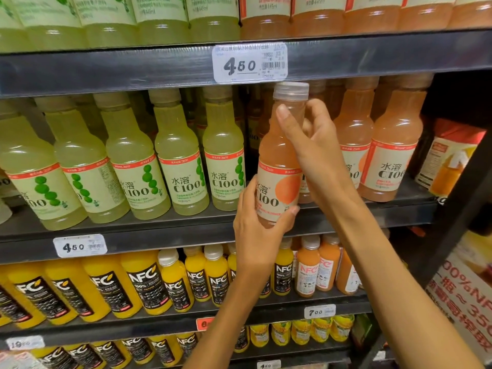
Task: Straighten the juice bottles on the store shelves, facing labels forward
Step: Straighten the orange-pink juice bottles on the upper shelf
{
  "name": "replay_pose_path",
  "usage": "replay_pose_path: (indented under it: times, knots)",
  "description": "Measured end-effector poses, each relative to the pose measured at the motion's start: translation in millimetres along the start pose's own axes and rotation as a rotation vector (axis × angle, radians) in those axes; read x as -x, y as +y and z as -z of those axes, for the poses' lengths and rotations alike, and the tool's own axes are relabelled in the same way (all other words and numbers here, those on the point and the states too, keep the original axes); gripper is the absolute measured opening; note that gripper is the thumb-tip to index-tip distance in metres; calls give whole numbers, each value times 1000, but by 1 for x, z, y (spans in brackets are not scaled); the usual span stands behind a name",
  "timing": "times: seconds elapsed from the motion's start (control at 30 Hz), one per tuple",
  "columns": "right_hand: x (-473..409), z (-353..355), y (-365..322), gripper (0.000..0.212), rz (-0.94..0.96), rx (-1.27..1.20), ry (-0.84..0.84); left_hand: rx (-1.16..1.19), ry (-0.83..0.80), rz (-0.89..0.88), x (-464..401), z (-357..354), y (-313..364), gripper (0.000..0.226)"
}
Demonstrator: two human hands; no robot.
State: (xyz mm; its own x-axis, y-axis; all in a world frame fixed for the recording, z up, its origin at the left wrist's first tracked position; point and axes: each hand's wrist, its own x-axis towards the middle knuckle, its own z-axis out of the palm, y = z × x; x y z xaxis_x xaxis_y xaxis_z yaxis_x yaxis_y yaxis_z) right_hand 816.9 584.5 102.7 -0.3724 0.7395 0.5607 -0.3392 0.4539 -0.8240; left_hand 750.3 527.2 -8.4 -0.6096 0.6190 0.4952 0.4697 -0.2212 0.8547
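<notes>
A pink-orange C100 juice bottle (pixel 277 153) with a clear cap is held in front of the middle shelf (pixel 159 233), its label partly facing me. My left hand (pixel 255 230) grips its base from below. My right hand (pixel 311 145) wraps its shoulder and neck from the right. Two more orange C100 bottles (pixel 394 145) stand to its right, labels forward. Green C100 bottles (pixel 178 155) line the shelf to the left, several of them turned off-centre.
An upper shelf edge with a 4.50 price tag (pixel 249 63) hangs just above the held bottle's cap. Yellow and orange NFC bottles (pixel 149 283) fill the lower shelves. A dark upright post (pixel 458 198) and a carton (pixel 447 161) stand on the right.
</notes>
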Motion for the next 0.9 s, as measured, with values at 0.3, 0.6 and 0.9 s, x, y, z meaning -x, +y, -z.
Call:
replay_pose_path:
  times: [0.3, 0.6, 0.9]
  knots:
    - [-7, -4, 2, 30, -26, 50, -14, 163, 32, 43, -2, 0, -5, 71]
    - [-17, -11, 17, 29, 88, 260, 59, -77, 120, -29, -4, -5, 2, 73]
    - [-18, -18, 32, 28, 195, 371, 179, -221, 180, -98, -3, -13, -14, 62]
